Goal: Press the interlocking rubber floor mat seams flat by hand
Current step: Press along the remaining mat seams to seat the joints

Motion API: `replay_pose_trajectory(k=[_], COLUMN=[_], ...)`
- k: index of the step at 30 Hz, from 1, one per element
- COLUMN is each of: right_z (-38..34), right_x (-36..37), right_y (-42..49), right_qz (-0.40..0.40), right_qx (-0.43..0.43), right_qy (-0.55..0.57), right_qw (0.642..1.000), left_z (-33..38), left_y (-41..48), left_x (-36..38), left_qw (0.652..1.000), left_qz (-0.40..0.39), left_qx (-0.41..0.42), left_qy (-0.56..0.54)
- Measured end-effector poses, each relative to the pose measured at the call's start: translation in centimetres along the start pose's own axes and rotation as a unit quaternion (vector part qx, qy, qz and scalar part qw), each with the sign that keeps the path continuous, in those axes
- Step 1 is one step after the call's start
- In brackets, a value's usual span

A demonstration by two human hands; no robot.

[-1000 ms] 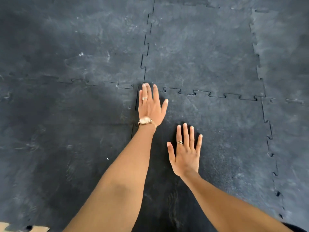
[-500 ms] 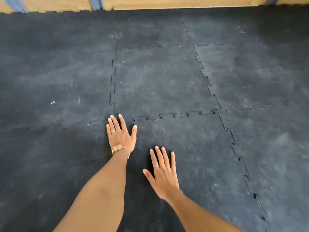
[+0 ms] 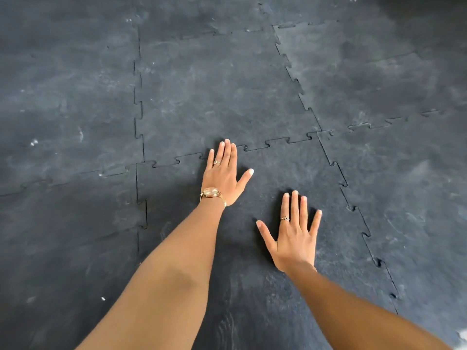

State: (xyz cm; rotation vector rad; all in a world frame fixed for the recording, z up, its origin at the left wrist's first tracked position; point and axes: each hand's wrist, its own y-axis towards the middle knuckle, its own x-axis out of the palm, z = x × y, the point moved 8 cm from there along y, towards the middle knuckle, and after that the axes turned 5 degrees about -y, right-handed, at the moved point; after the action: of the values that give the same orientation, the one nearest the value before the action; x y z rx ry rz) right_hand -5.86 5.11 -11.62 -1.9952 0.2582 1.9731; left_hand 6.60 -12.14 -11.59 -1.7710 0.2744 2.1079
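Dark grey rubber floor mat tiles (image 3: 214, 97) fill the view, joined by puzzle-tooth seams. A crosswise seam (image 3: 275, 142) runs from left of centre up toward the right. My left hand (image 3: 223, 174) lies flat and open, palm down, with its fingertips on that seam; it wears a gold watch and a ring. On the near tile, palm down with fingers spread, rests my right hand (image 3: 294, 234), a hand's width short of the crosswise seam and left of the lengthwise seam (image 3: 353, 208).
Another lengthwise seam (image 3: 138, 102) runs away from me at the left, with a slightly gapped tooth (image 3: 144, 214) nearer to me. More joined tiles stretch in every direction. A pale scrap (image 3: 462, 335) shows at the bottom right corner.
My left hand has slid right along the crosswise seam, away from the four-tile corner. My right hand has shifted right with it. The camera has tilted down, so the wooden edge is gone.
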Motion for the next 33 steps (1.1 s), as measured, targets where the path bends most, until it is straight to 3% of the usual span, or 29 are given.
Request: replay_pose_trajectory(k=[4,8,10,12,14,24,33], right_z=[0.2,0.3,1.1,2.0,4.1,7.7,8.0], right_x=[-0.4,-0.3,-1.0,-2.5,-3.5,-1.0,-0.5], right_y=[0.2,0.4,1.4,2.2,2.4,2.4,2.6], right_qz=[-0.035,-0.149,-0.178,-0.137,-0.093,-0.099,-0.116], right_qx=[0.004,-0.030,-0.113,-0.230,-0.280,-0.210,-0.204], right_qy=[0.018,0.027,-0.040,-0.123,-0.155,-0.069,-0.063], right_qw=[0.999,0.988,0.977,0.956,0.943,0.970,0.970], left_z=[0.6,0.7,1.4,2.8,4.8,8.0,8.1], left_y=[-0.2,-0.6,-1.8,-4.3,-7.5,-11.7,-11.4], left_x=[-0.3,-0.7,-0.9,-0.5,0.3,2.3,2.5], left_qw=[1.000,1.000,0.999,0.999,1.000,0.999,0.998], left_qz=[-0.007,-0.016,-0.011,-0.009,-0.011,0.000,-0.051], left_qx=[0.003,-0.013,-0.038,-0.042,-0.007,-0.020,-0.035], left_qy=[0.000,0.007,0.001,-0.008,-0.021,-0.026,-0.010])
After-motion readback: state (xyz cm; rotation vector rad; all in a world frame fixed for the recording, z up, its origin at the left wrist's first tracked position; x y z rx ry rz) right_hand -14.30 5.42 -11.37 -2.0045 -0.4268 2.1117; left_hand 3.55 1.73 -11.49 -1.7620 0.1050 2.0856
